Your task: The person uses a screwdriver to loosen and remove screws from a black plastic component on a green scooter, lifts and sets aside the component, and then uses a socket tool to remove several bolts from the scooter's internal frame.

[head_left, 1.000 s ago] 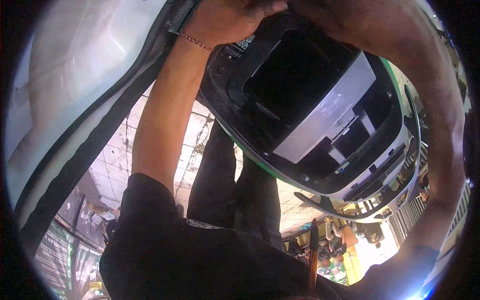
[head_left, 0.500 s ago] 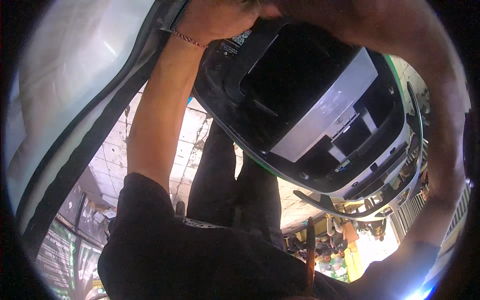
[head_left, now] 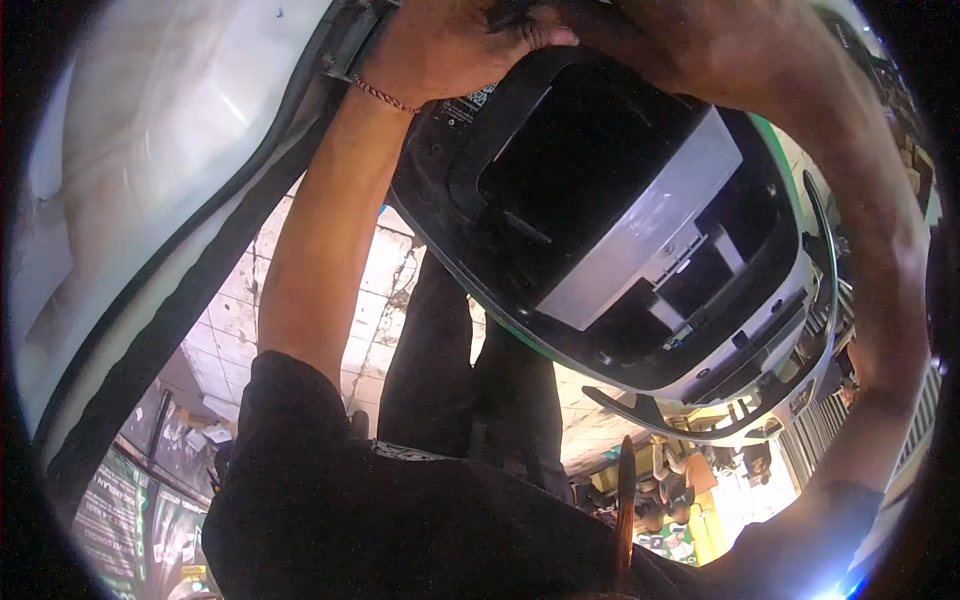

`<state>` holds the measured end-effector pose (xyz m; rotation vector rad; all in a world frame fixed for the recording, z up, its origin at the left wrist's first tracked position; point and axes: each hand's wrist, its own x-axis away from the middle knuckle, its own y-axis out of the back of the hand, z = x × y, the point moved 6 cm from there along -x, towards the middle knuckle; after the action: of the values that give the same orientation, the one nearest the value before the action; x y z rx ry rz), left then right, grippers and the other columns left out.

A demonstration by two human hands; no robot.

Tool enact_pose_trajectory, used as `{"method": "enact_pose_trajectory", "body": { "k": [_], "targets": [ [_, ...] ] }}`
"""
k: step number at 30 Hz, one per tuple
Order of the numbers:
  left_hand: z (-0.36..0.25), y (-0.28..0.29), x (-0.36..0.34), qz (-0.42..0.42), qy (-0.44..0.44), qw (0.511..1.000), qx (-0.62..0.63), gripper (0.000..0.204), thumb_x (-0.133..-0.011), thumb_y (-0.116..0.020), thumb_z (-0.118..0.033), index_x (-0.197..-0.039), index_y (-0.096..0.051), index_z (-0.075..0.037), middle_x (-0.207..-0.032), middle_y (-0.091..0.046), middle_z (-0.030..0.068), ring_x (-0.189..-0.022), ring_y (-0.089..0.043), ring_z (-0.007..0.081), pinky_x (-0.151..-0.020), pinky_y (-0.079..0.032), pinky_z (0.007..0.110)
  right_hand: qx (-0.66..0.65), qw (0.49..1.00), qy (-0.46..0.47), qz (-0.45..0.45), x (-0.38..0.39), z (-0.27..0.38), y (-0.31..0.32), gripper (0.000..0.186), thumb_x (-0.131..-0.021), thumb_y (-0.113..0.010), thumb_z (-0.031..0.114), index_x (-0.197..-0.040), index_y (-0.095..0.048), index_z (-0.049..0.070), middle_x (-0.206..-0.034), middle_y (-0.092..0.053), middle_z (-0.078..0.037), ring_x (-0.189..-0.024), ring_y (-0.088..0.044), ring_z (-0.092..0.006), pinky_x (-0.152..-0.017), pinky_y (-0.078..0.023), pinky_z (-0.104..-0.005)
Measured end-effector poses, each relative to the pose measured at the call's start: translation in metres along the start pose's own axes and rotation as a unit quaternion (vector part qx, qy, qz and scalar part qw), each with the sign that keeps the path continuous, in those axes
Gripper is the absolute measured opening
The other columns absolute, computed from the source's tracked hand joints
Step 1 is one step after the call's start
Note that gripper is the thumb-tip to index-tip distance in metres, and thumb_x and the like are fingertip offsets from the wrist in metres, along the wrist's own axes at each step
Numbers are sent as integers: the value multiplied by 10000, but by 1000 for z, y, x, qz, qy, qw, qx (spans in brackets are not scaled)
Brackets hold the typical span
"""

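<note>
My left hand (head_left: pixel 450 50), with a braided cord at the wrist, reaches to the top edge of the view. Its fingers are curled and darkly smudged, and what they grip is hidden. Beside it my right hand (head_left: pixel 690 45) comes in from the right, in shadow, its fingers mostly out of sight. Below both hands lies the black open compartment (head_left: pixel 570 150) of what looks like a scooter body. A pale grey panel (head_left: pixel 640 225) crosses it at a slant. Green trim (head_left: pixel 775 140) edges the body, and a curved grab rail (head_left: pixel 832 270) runs around its far right end.
A glossy pale panel (head_left: pixel 190 130) with a black edge fills the left side. Stained floor tiles (head_left: pixel 385 270) show below. Several seated people (head_left: pixel 670 495) are at the lower right, near a ribbed grey shutter (head_left: pixel 815 430). A slim brown pointed thing (head_left: pixel 625 500) sits by my chest.
My left hand shows slightly lower and further right, with more of its fingers in view. The compartment has shifted a little left in the picture. Both hands stay close together at the top.
</note>
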<state>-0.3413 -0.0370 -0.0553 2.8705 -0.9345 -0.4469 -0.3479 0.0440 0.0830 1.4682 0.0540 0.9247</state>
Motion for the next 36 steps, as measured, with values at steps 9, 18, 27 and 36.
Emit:
{"method": "enact_pose_trajectory", "body": {
  "k": [9,18,27,36],
  "targets": [
    [0,7,5,-86,22,985,-146,336,-831,-783,-284,-1057,-674,-62,-1029,-717,158,-973,-690,356,-822,-544,410,-24,987,154,-34,4,-3,-4,275,-952,-590,244,-1088,-659,15,-949,-681,-191,-895,-698,-298,-779,-587,-411],
    [3,5,6,-16,-98,947,-306,324,-832,-776,-257,-1063,-669,-56,-1010,-713,152,-970,-692,344,-822,-545,394,-50,998,14,22,-11,-10,-24,239,-933,-587,184,-1083,-665,15,-958,-694,-189,-821,-703,-325,-743,-583,-428],
    [-3,9,3,-83,15,995,-45,371,-774,-782,-206,-1095,-665,-63,-1117,-680,149,-1010,-669,348,-891,-536,409,-42,999,-15,-13,-5,-9,-35,248,-898,-609,154,-1064,-588,-29,-849,-666,-234,-752,-693,-371,-596,-544,-456],
    [-6,11,8,-76,-44,974,-207,324,-716,-783,-165,-998,-676,-47,-1144,-655,175,-1139,-586,359,-990,-481,424,300,946,109,57,-18,35,-58,157,-858,-632,162,-872,-778,105,-944,-749,-116,-941,-721,-302,-767,-584,-436]
  ]
}}
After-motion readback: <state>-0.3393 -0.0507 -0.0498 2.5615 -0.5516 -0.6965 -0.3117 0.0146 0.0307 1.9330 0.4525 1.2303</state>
